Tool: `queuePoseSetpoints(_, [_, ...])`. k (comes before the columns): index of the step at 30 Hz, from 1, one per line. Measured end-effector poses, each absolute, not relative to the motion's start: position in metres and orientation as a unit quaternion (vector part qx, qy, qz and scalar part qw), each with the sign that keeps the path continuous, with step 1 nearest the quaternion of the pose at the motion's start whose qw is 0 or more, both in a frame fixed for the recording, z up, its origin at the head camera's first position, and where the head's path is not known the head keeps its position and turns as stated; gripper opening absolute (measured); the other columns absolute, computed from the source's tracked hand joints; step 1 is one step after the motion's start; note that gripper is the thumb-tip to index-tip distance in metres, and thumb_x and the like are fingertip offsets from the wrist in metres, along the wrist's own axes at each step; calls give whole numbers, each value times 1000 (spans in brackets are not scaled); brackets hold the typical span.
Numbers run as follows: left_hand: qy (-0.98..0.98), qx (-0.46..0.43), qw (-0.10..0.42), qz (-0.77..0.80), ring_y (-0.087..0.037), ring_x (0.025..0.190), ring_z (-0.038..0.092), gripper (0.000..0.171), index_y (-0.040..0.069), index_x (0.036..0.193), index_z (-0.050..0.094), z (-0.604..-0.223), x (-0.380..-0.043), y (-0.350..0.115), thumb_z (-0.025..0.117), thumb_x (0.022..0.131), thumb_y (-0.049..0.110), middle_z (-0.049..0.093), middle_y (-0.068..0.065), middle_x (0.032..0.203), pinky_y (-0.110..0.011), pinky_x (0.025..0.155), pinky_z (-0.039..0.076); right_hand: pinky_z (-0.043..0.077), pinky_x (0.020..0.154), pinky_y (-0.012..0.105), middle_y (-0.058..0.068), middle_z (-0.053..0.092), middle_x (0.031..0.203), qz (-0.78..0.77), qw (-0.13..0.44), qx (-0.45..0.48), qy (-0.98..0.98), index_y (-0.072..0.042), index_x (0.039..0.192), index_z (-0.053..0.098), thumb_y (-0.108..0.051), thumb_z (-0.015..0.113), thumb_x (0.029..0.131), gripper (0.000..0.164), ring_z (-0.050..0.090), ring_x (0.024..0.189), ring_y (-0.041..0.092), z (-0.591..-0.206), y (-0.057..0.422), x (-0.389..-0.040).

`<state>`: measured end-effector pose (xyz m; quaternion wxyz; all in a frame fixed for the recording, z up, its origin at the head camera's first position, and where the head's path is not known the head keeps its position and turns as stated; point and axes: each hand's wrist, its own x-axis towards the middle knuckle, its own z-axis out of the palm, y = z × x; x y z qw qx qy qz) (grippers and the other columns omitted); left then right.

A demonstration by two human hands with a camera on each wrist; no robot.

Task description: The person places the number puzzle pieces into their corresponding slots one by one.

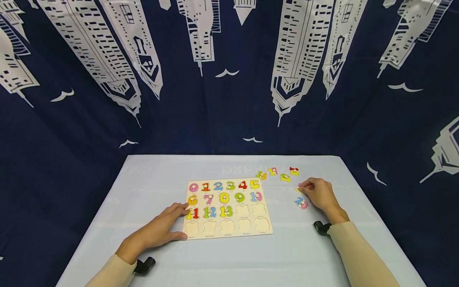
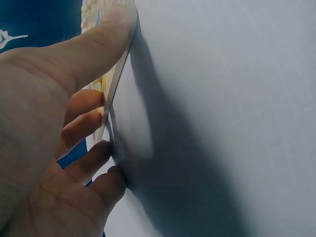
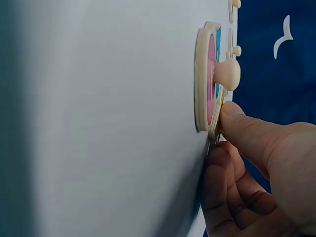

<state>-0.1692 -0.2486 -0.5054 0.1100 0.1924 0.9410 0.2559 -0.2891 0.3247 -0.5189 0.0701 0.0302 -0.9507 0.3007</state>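
Observation:
A wooden number puzzle board (image 1: 229,220) lies flat on the table, with colourful knobbed numbers from 0 to 13 in its upper rows and bare recesses in the rest. My left hand (image 1: 157,229) rests at its left edge, thumb by the near corner and fingertips on the side. In the left wrist view, the thumb (image 2: 98,44) lies over the board's rim. My right hand (image 1: 319,195) pinches a small yellow and pink number piece (image 1: 298,189), mostly hidden by the fingers. Right beside it lies the blue and pink 20 piece (image 1: 301,203), its knob (image 3: 228,74) facing up.
Several loose number pieces lie beyond the board's far right corner, among them a green and yellow piece (image 1: 285,177) and a red and yellow piece (image 1: 294,171). The white table (image 1: 229,263) ends at a dark blue curtain (image 1: 229,119) with white building prints.

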Motion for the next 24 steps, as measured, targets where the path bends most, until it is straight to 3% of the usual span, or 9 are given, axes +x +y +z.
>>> queuePoseSetpoints(13, [941, 196, 108, 253, -44, 171, 45, 83, 10, 165, 61, -507, -169, -249, 96, 98, 41, 47, -10, 185, -66, 138, 43, 50, 73, 26, 9, 82, 93, 295, 91, 34, -950, -6, 107, 87, -18, 90, 105, 12, 66, 85, 19, -510, 320, -283])
queuePoseSetpoints(24, [941, 195, 110, 254, -44, 171, 46, 83, 10, 166, 60, -508, -169, -249, 96, 98, 41, 48, -10, 184, -66, 138, 44, 57, 69, 20, 11, 79, 106, 305, 90, 103, -943, -6, 113, 87, -10, 87, 105, 9, 71, 83, 15, -491, 275, -259])
